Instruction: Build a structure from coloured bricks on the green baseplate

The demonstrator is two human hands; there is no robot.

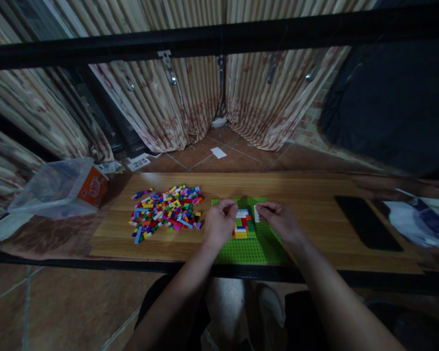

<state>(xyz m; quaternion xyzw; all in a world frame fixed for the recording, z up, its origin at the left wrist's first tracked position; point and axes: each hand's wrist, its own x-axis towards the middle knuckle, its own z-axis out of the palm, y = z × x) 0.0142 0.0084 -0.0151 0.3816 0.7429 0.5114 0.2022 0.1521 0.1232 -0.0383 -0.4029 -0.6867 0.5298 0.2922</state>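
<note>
Head view is showing both hands working over a green baseplate (254, 246) lying at the near edge of the wooden surface (307, 200): the right hand (280, 220) is pinching a small white brick (256, 213) between curled fingertips, while the left hand (219, 224), loosely closed with nothing visibly in it, is resting beside the small multicoloured brick stack (242, 224) standing on the plate. That brick is looking light, rigid and slick, so I judge gripping its short sides is holding it best; a loose brick pile (166, 210) is lying to the left.
</note>
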